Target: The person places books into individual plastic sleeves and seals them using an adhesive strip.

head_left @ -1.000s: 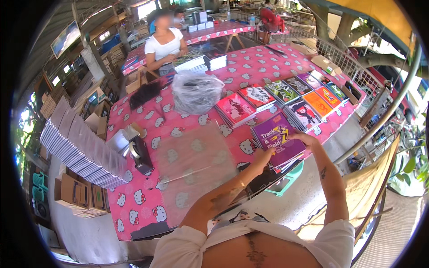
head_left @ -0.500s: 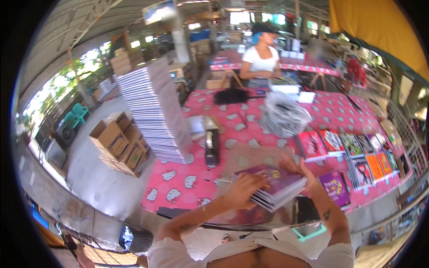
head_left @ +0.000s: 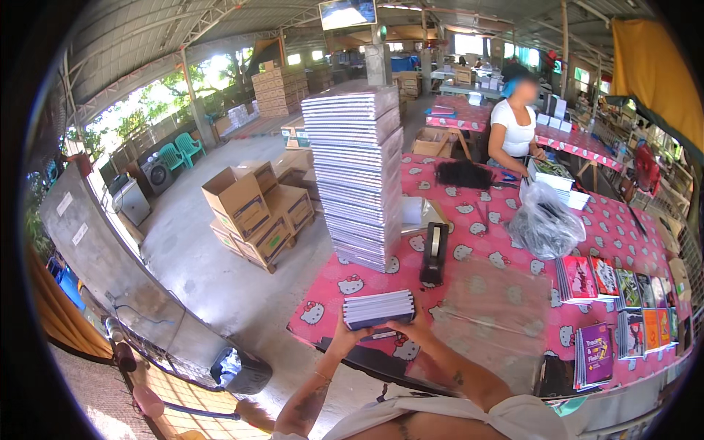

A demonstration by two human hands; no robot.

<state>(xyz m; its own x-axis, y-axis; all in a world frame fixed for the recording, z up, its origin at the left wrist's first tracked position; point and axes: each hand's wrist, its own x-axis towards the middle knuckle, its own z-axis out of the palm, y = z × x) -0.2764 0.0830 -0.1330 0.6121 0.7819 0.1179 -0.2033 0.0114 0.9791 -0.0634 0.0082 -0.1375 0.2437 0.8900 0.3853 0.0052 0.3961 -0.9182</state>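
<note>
Between my two hands is a small stack of books [head_left: 378, 308], its pale page edges turned up toward me, at the near left of the table. My left hand [head_left: 352, 334] wraps its left end and my right hand [head_left: 412, 328] grips the right end. Just behind it rises a tall tower of books [head_left: 343, 183] with plastic over its side. A black tape dispenser [head_left: 434, 253] stands to the right of the tower. A clear plastic sheet [head_left: 491, 308] lies flat right of my hands.
Purple books [head_left: 594, 356] and several colourful book piles [head_left: 576, 277] line the right of the pink patterned table [head_left: 312, 312]. A crumpled plastic bag [head_left: 546, 220] lies farther back, near a person [head_left: 512, 128] in white. Cardboard boxes [head_left: 242, 209] and a bin [head_left: 246, 372] stand on the left floor.
My hands have carried the book stack left from the plastic sheet to near the tower and turned its page edges upward. The view has swung left.
</note>
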